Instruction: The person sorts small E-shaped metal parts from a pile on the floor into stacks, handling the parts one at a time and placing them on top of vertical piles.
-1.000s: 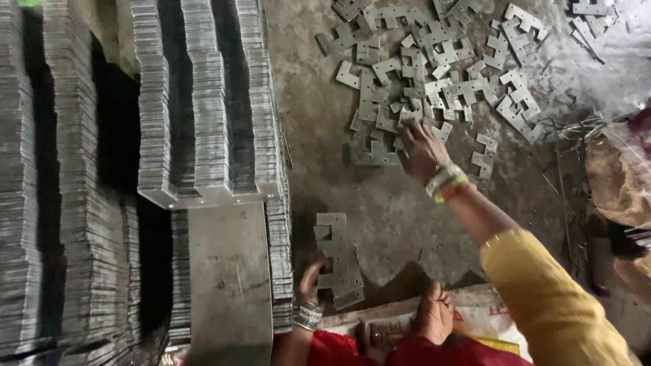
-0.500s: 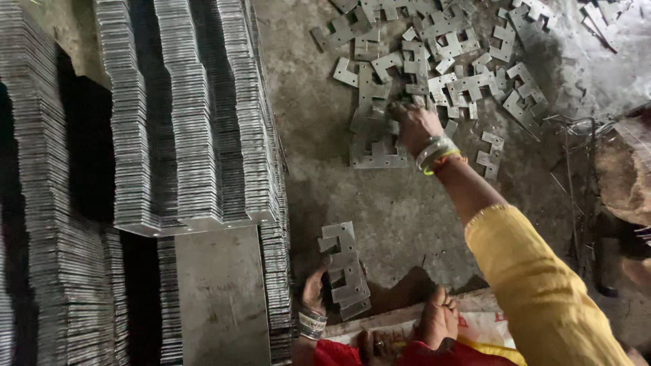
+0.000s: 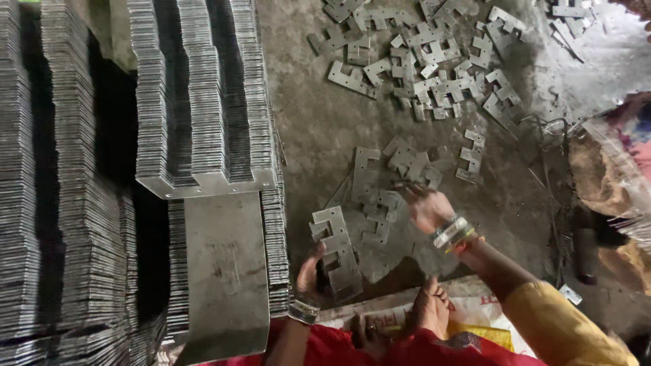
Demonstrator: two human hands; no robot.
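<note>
Tall stacks (image 3: pixel 203 102) of stamped plates fill the left, edge-on, tight-packed; one flat sheet (image 3: pixel 227 271) leans out from them toward me. The floor (image 3: pixel 312 122) is bare grey concrete, dusty.

Scattered pieces (image 3: pixel 434 68) lie loose at the top, notched and E-shaped, many overlapping. A smaller cluster (image 3: pixel 407 163) lies nearer, just beyond my right hand.

My small stack (image 3: pixel 339 254) of notched pieces stands on the floor in front of my knees, leaning a little. My left hand (image 3: pixel 308 271) steadies it from the side, fingers curled against the edges (holding, not lifting, by the look of it).

My right hand (image 3: pixel 427 207) is out over the loose pieces near the cluster, fingers bent down onto them. I cannot tell whether it grips one or only touches. Bangles (image 3: pixel 453 232) sit on the wrist.

Handling, as I judge it: thin steel, stiff, each piece light but a stack heavy. Edges likely sharp, faces slick. Best pinched by the flat faces or across the solid spine, not the notch tips.
</note>
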